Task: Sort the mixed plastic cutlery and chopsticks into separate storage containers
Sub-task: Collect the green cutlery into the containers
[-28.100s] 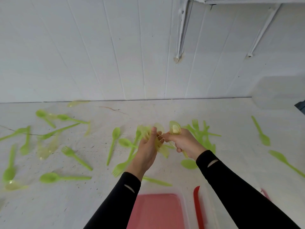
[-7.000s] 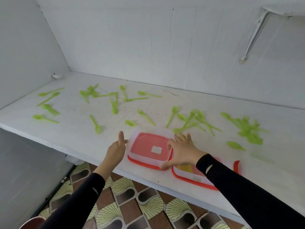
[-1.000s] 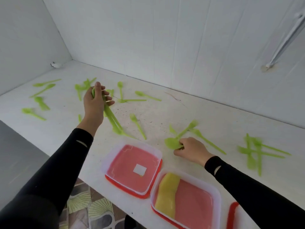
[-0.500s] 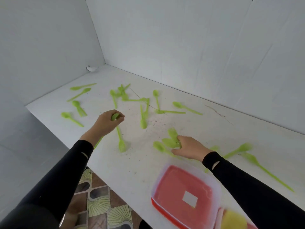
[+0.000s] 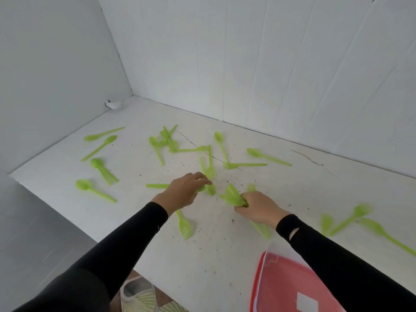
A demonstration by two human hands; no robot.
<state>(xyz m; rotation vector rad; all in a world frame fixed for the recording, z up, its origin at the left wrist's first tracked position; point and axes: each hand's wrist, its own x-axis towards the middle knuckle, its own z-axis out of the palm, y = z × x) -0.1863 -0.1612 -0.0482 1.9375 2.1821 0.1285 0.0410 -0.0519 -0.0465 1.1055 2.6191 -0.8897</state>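
Nearest the person, behind the right wrist, a red storage container is sitting on the counter. The right hand is gripping a bunch of green spoons, and the left hand is curling its fingers round another green utensil. Gathering looks to be the step in hand. Next, each handful is going to need carrying back to its own container, with loose cutlery lying beyond both hands.

Bare shelf near front edge; green cutlery litters middle and back; walls left, behind; container near-right.
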